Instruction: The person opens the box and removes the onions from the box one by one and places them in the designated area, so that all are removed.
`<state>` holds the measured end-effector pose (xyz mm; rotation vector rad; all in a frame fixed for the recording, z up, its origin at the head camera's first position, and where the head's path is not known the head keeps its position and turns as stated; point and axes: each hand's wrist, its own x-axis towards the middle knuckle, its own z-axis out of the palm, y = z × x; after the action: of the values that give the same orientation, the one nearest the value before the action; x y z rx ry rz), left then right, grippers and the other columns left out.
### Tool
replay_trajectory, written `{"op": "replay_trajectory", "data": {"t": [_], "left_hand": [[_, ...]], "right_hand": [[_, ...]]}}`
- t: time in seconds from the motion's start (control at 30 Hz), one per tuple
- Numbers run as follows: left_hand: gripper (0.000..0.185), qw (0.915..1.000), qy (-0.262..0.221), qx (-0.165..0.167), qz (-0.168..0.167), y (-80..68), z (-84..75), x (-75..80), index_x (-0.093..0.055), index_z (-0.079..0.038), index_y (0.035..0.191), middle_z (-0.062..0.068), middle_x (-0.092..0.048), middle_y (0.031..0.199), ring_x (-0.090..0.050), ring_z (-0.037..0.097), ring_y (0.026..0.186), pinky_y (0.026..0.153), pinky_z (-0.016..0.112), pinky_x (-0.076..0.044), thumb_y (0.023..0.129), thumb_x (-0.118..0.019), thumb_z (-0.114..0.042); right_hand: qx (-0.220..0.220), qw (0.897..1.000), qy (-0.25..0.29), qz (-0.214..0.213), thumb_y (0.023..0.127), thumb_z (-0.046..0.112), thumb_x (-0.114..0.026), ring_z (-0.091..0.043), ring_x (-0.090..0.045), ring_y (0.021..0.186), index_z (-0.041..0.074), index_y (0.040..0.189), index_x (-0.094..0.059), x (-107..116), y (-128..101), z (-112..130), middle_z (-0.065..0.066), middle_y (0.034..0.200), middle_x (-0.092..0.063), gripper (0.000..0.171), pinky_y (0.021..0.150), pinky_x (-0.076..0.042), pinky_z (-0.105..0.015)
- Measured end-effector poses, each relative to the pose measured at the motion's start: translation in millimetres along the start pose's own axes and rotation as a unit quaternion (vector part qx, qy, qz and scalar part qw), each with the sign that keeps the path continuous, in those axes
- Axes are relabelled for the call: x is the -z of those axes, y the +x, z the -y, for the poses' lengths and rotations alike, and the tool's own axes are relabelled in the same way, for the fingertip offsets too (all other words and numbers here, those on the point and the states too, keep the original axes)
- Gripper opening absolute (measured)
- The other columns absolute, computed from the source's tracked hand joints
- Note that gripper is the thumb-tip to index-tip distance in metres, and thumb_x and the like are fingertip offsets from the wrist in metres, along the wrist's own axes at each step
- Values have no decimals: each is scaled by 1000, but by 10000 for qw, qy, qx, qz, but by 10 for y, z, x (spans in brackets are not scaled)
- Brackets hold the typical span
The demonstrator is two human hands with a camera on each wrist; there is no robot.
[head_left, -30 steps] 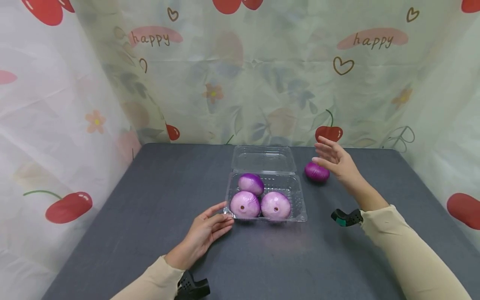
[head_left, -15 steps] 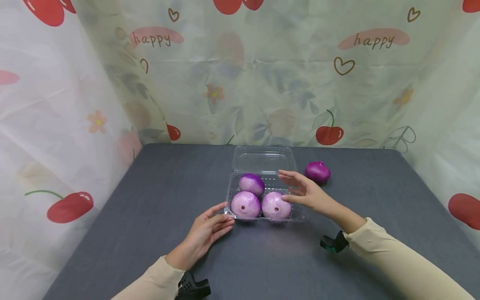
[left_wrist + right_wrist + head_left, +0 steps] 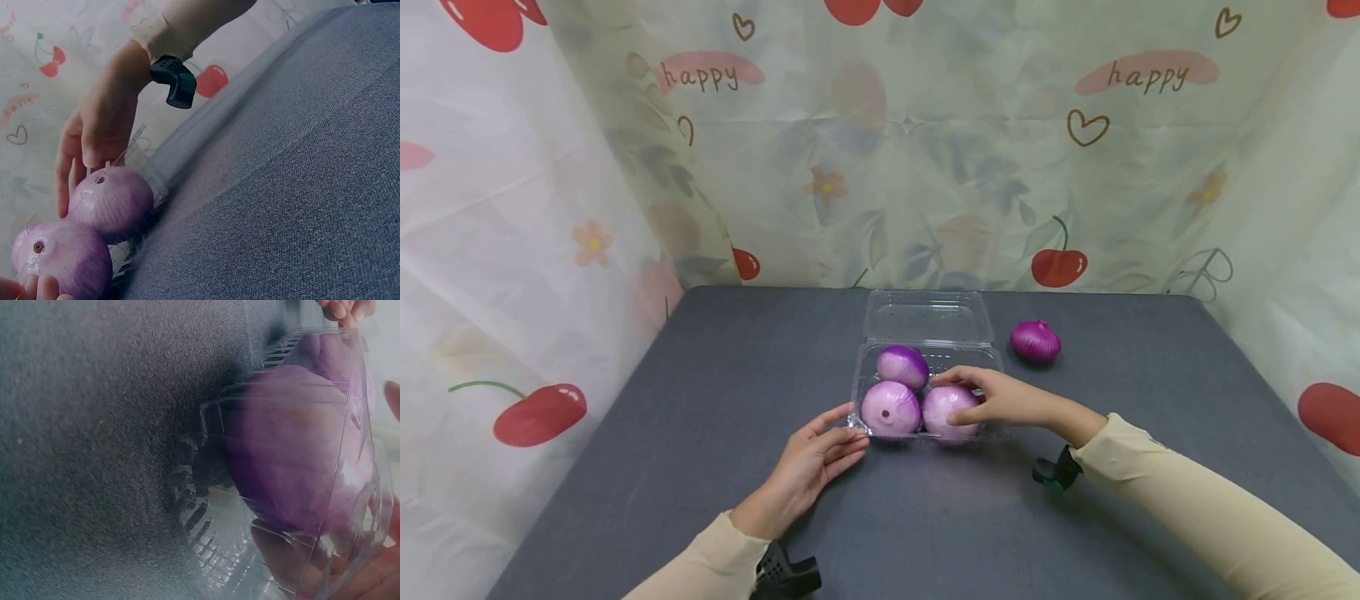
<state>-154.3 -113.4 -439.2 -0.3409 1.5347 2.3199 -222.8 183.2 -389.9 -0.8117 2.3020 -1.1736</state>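
Right grip [image 3: 992, 400] moved from loose onion [image 3: 1035, 341] into tray [image 3: 992, 358], now grasping front-right onion [image 3: 946, 408]; left grip [image 3: 816, 454] relaxed.

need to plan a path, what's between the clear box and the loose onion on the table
Only bare grey table lies between the clear box and the loose onion, seen in the head view.

The word "happy" stands twice on the backdrop curtain [image 3: 925, 167], each time on a pink oval: upper left and upper right.
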Motion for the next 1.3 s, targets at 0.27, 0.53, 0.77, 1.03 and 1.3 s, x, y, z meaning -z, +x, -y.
{"op": "replay_trajectory", "data": {"t": [0.27, 0.53, 0.77, 1.03, 1.3], "left_hand": [[50, 10000, 6, -13, 25, -1, 0, 1, -48, -5, 140, 5, -72, 87, -71, 14, 84, 83, 32, -59, 92, -61, -1], [50, 10000, 42, 33, 2, -2, -2, -2, -48, -6, 140, 6, -72, 90, -71, 15, 85, 83, 32, -59, 92, -61, -2], [50, 10000, 33, 69, -52, -2, 2, -1, -49, -8, 140, 7, -72, 91, -71, 16, 86, 83, 33, -59, 92, -61, -2], [49, 10000, 48, 36, -64, -7, -1, 0, -49, -8, 139, 8, -72, 92, -71, 16, 86, 83, 33, -59, 92, -62, -3], [49, 10000, 58, -26, -39, -16, -5, -1, -49, -6, 140, 6, -72, 90, -71, 15, 85, 84, 33, -58, 92, -62, -4]], "right_hand": [[-355, 9971, -510, 437, 85, 20, -74, -23, -52, 110, 16, 137, -51, 34, 76, 48, -8, 132, -52, 56, 88, -51, -35], [-154, 9947, -791, 645, 75, 6, -74, -22, -53, 106, 15, 135, -51, 71, 114, 29, -7, 129, -54, 65, 87, -49, -33], [-1, 9953, -836, 495, 76, 9, -76, -22, -53, 107, 16, 136, -51, 68, 108, -7, -6, 129, -54, 66, 87, -50, -34], [228, 9987, -445, -128, 79, 19, -78, -24, -55, 108, 17, 140, -46, 108, 53, 37, -10, 134, -52, 69, 89, -51, -37], [356, 9965, 224, -723, 79, 17, -81, -29, -57, 111, 21, 140, -45, 239, -24, 132, -11, 133, -51, 71, 86, -56, -36]]}}
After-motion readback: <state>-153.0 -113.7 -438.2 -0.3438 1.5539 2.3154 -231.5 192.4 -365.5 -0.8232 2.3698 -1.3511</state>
